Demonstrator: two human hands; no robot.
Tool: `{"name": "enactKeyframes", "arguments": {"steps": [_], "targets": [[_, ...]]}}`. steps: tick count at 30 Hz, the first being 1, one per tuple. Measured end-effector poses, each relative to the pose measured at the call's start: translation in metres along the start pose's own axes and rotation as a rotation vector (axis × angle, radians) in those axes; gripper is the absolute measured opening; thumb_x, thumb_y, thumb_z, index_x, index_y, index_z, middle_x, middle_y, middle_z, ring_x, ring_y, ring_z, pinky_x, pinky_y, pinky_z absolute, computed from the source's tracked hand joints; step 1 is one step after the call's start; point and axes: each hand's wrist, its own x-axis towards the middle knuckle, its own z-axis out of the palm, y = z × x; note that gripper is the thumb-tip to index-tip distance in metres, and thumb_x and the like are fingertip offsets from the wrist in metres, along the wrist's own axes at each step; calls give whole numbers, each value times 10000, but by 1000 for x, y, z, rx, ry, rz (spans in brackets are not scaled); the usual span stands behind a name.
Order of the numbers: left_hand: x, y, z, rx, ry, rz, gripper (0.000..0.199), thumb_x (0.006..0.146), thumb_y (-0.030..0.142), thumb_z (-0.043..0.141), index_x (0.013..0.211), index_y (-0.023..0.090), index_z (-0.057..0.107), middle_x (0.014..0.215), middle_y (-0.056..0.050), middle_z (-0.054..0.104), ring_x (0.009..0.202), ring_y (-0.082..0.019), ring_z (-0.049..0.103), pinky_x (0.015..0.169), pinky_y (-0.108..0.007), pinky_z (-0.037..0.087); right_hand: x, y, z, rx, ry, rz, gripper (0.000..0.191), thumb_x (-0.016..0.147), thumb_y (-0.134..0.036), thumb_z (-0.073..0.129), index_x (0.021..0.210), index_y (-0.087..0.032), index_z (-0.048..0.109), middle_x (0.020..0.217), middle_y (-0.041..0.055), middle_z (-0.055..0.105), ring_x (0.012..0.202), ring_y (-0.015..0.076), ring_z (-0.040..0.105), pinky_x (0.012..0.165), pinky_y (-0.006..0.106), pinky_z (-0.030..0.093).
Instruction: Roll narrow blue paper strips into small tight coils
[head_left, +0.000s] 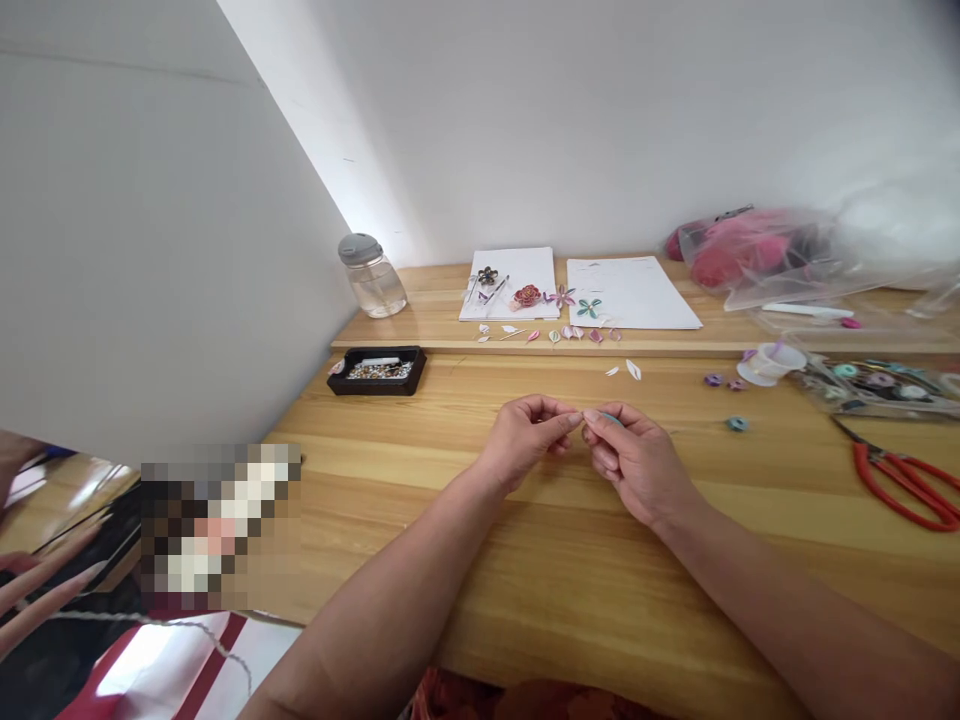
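My left hand (529, 437) and my right hand (636, 460) meet fingertip to fingertip above the wooden table, both closed in a pinch. A small teal thing (613, 419) shows between the right thumb and forefinger; its kind is hidden. What the left fingertips pinch is too small to make out. Beyond the hands lie two white petal-shaped pieces (634, 370). To the right sit a blue thread bobbin (737, 424) and purple bobbins (713, 380), close to a white spool (771, 363).
Red-handled scissors (906, 485) lie at the right by a clear box (877, 385) of bobbins. On the back ledge are white paper (637, 290), a red flower ornament (527, 295) and a bottle (373, 280). A black tray (376, 385) holds beads. Another person's hand (52, 585) shows lower left.
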Motion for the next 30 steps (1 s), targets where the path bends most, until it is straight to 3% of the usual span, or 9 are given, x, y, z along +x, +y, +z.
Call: {"name": "enactKeyframes", "arguments": {"steps": [25, 30], "targets": [[-2, 1, 1, -10, 9, -20, 308, 653, 386, 789, 707, 114, 655, 618, -5, 588, 554, -73, 496, 525, -197, 387, -1, -1, 2, 125, -26, 52, 316, 658, -335, 801, 722, -193, 526, 588, -67, 560, 365, 18, 321, 362, 181, 205], [-3, 3, 2, 1, 56, -23, 304, 643, 382, 791, 721, 115, 666, 609, -6, 596, 534, -68, 480, 517, -198, 373, -2, -3, 3, 105, -38, 67, 308, 672, -355, 794, 762, -190, 549, 612, -64, 556, 385, 21, 336, 369, 182, 210]]}}
